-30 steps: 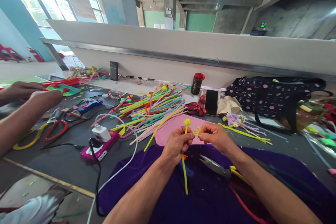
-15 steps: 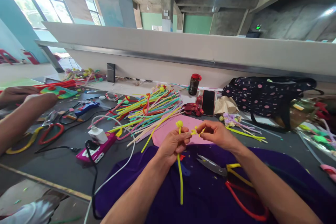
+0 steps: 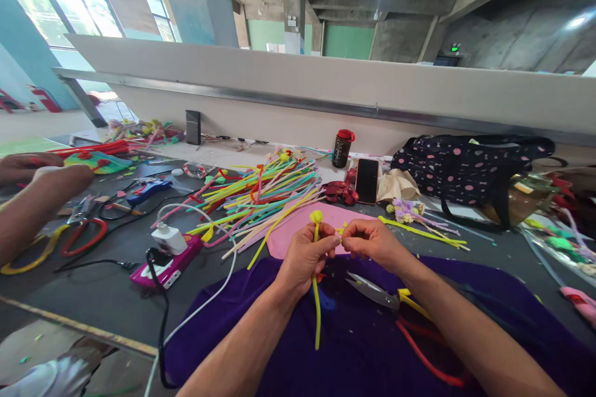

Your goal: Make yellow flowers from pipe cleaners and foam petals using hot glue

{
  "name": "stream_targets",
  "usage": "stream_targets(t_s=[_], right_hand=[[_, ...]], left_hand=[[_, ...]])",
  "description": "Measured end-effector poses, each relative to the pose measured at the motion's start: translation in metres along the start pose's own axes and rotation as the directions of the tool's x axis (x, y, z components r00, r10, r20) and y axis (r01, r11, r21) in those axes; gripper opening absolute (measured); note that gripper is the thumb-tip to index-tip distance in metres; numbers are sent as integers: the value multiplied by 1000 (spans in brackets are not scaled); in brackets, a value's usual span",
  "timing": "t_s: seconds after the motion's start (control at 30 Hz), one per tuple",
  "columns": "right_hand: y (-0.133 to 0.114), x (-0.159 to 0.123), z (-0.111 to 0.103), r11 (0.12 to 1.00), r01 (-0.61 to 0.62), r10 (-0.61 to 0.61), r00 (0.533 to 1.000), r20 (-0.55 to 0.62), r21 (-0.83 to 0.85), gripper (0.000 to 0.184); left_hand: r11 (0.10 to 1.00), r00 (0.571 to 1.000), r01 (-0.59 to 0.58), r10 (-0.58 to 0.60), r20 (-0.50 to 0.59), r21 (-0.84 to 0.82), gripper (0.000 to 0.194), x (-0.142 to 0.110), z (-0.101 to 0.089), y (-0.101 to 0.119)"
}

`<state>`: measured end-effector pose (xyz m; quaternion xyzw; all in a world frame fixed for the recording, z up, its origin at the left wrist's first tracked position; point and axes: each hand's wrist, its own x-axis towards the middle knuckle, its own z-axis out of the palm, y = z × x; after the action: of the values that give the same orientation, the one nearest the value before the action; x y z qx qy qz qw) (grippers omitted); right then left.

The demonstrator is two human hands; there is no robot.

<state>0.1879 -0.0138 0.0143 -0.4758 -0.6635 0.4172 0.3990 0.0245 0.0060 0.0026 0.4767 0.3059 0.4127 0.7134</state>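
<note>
My left hand is closed around a yellow pipe cleaner with a curled ball at its top; its long tail hangs down over the purple cloth. My right hand pinches a small yellow piece right beside the stem, fingertips almost meeting those of the left hand. Both hands hover above the edge of a pink sheet. Thread snips lie on the cloth just below my right wrist.
A heap of coloured pipe cleaners lies behind the hands. A pink power bank with a white charger, a phone, a bottle and a dotted bag stand around. Another person's arms work at the left.
My right hand has closed in on the left, bringing the small yellow piece against the stem. The view has shifted slightly; the other person's arms stay at the left.
</note>
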Motion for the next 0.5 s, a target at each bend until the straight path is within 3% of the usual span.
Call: stream_targets(t_s=[0.17, 0.33, 0.5], right_hand=[[2, -1, 4, 995, 15, -13, 1000, 21, -102, 9], [-4, -4, 17, 959, 95, -137, 981, -140, -268, 6], [-8, -5, 21, 978, 124, -155, 970, -186, -168, 7]], left_hand=[[1000, 1000, -10, 11, -13, 23, 25, 2, -2, -2], [1000, 999, -26, 26, -29, 15, 26, 3, -2, -3], [1000, 1000, -2, 1, -26, -21, 27, 3, -3, -2]])
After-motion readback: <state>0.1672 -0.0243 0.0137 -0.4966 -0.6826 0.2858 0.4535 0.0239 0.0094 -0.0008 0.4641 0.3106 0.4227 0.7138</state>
